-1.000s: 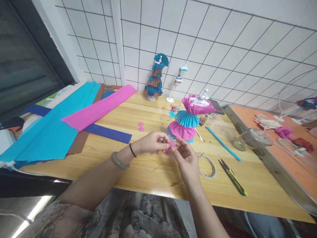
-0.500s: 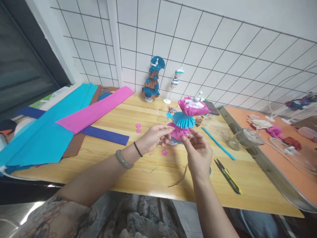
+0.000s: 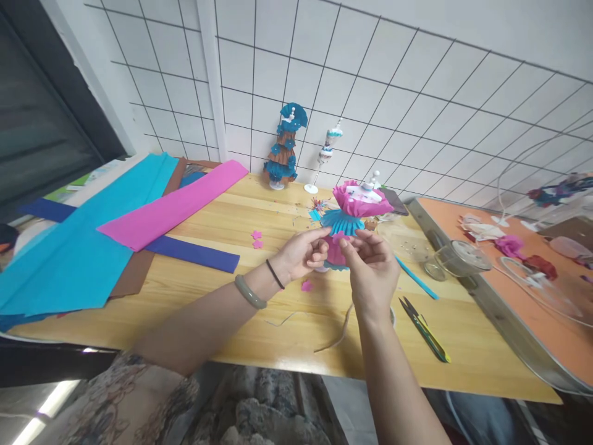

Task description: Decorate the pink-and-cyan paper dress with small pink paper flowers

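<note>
Wooden table (image 3: 222,290), upright pink-and-blue pleated paper doll (image 3: 356,207)

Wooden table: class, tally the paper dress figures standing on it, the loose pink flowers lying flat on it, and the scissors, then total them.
Paper dress figures: 3
Loose pink flowers: 3
Scissors: 1
Total: 7

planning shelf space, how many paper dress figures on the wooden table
3: brown and blue one by the wall, small white one beside it, pink and blue one at the left hand and right hand. More may be hidden.
</note>
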Available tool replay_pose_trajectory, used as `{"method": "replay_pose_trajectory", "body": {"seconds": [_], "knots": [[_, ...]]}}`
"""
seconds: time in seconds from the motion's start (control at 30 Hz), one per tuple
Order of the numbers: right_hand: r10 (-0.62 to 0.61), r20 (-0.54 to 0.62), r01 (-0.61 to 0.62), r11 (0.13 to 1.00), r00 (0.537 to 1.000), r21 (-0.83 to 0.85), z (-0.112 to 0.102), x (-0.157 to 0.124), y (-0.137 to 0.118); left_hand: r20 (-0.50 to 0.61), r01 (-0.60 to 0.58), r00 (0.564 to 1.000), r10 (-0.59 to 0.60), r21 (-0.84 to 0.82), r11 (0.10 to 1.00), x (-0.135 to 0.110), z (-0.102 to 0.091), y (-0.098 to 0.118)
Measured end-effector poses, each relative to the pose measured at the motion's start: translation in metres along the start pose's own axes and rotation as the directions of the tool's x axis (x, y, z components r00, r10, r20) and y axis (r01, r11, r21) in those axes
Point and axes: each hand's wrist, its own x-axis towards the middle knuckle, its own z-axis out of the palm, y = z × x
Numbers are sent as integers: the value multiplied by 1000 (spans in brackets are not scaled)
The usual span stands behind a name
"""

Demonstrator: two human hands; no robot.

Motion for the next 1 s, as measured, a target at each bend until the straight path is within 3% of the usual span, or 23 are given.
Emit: {"method": "replay_pose_trajectory", "body": {"seconds": [0.43,1.0], "knots": [[-79,-42,66,965,996,-252,7,-2,4,62,-110,992,106,58,992,1,-10,-2],[-18,-9,16,978,1000,-206,11,3,0,74,-144,988,138,83,986,-1,-8,-2]]}}
